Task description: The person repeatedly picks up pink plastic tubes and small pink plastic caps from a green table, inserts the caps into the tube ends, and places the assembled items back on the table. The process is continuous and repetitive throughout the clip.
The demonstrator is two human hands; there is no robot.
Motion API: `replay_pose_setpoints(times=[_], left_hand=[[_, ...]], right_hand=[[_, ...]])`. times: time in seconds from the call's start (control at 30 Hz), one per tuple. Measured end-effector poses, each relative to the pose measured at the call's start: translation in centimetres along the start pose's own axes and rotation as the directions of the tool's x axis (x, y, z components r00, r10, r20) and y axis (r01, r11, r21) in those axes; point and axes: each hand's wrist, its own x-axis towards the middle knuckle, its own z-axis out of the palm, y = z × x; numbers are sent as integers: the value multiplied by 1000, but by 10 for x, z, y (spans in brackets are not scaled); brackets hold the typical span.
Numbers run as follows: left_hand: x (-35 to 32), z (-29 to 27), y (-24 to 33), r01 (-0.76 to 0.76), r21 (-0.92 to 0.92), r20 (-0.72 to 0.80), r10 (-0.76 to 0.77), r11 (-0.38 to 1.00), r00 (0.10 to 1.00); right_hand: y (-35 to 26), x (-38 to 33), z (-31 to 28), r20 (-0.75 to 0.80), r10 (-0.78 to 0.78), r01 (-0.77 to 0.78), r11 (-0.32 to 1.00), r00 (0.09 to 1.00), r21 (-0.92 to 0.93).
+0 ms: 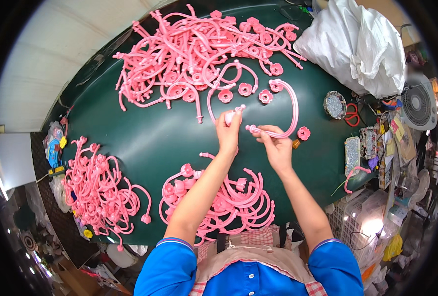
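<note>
In the middle of the green table, my right hand (275,148) is closed round the lower end of a curved pink plastic tube (295,106). The tube arcs up and to the right, with a flower-shaped cup (275,86) at its far end. Beside it, my left hand (228,130) pinches a pink plastic piece (230,117) whose knobbed tip points toward the right. My fingers hide most of that piece, so its full shape is unclear. The two held ends are close but apart. Loose pink flower cups (266,96) lie just beyond my hands, and another cup (304,133) is to the right.
Tangled pink tubes form a large far pile (179,54), a left pile (100,192) and a near pile (238,202) under my left forearm. A white sack (357,44), a bead-filled bowl (335,105), red scissors (352,115) and a fan (419,103) stand at right.
</note>
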Motion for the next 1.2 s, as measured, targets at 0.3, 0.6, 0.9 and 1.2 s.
replay_pose_setpoints(times=[0.3,0.6,0.9,1.2], left_hand=[[-39,5,35,472,-696,264,-419,541,869],[-25,10,24,166,-611,4,-207,774,978],[-19,12,0,153,-495,1,-175,856,985],[15,-48,9,349,-481,261,-248,804,933]], right_hand=[[-24,-12,45,-84,-257,238,954,963,-185],[-21,-23,66,46,-507,467,752,861,-464],[12,6,41,97,-455,444,762,885,-471],[-6,-77,18,569,-343,641,599,747,-481]])
